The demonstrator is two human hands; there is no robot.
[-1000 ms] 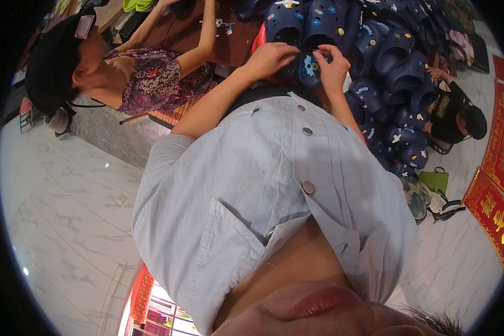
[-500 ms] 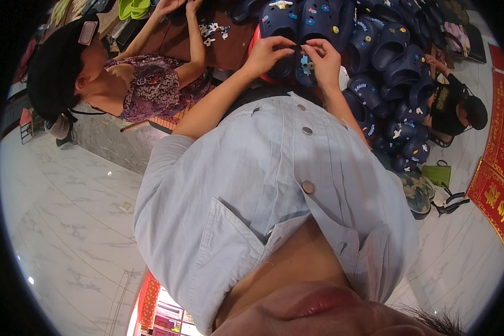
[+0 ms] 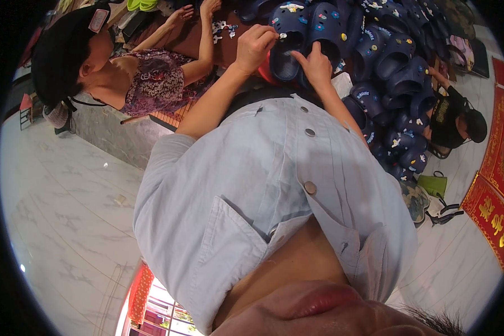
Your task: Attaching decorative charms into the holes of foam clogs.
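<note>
My left hand (image 3: 255,48) is closed in a pinch, with a small white shoe charm (image 3: 283,36) at its fingertips. The charm is just at the opening of a navy clog (image 3: 286,66), whose toe carries other charms. My right hand (image 3: 318,68) reaches into the opening of a second navy clog (image 3: 325,25) beside it. Its thumb points away to the left, apart from the fingers, whose tips are partly hidden in the clog. Blue and yellow charms are on this clog's toe.
Many navy clogs (image 3: 395,59) are heaped at the right. Loose charms (image 3: 224,31) lie on the brown table (image 3: 179,40) at the left, near a co-worker's hands (image 3: 183,14). Something red (image 3: 265,68) shows under the clogs. Another person (image 3: 459,115) sits beyond the heap.
My hands, which met fingertip to fingertip over the clogs, have moved apart. My left went up and left with the charm; my right reached into the right clog.
</note>
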